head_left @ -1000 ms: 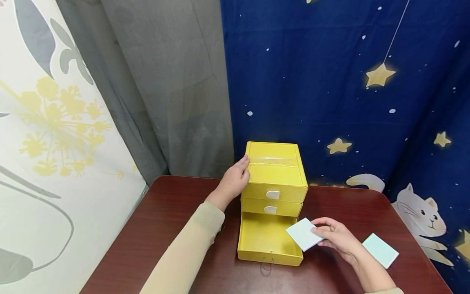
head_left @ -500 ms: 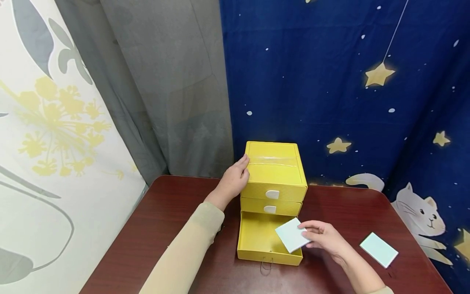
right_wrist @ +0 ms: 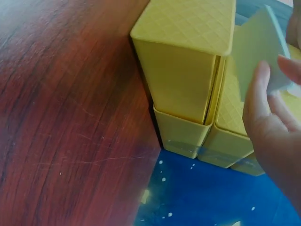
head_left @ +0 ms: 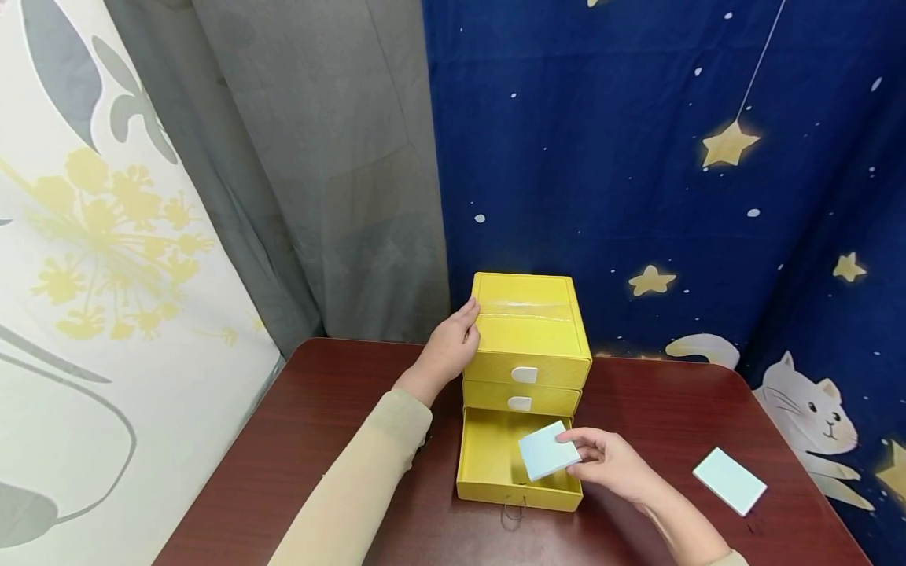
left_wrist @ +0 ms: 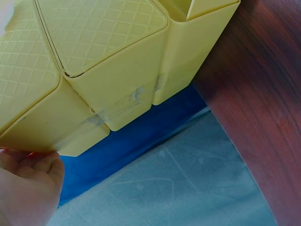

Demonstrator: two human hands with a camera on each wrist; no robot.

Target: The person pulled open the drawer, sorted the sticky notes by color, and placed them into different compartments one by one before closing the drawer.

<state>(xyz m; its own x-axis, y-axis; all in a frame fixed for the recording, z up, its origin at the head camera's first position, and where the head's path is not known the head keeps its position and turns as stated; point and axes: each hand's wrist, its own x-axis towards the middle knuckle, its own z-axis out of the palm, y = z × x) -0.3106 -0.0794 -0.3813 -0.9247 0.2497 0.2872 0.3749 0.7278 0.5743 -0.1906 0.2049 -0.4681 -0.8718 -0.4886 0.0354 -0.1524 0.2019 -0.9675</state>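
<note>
A yellow drawer unit point(head_left: 531, 334) stands on the table, its bottom drawer point(head_left: 495, 448) pulled out. At the unit's upper left side my left hand point(head_left: 451, 343) rests with extended fingers; the left wrist view shows those fingers point(left_wrist: 40, 162) against the side wall. Between thumb and fingers, my right hand point(head_left: 614, 468) pinches a pale blue sticky note pad point(head_left: 546, 452), tilted above the right part of the open drawer. The right wrist view shows the pad point(right_wrist: 261, 52) edge-on in the grip. A second pad, pale green point(head_left: 731, 481), lies flat on the table at right.
Two upper drawers with white tabs point(head_left: 524, 375) are closed. A thin cord loop point(head_left: 513, 515) hangs at the open drawer's front. The dark red table point(head_left: 340, 409) meets a grey curtain point(head_left: 340, 196) and a blue star-patterned curtain point(head_left: 566, 157) behind.
My right hand has carried the blue pad leftward, from the drawer's right edge to over its inside, and the pad's tilt has changed. My left hand stays on the unit.
</note>
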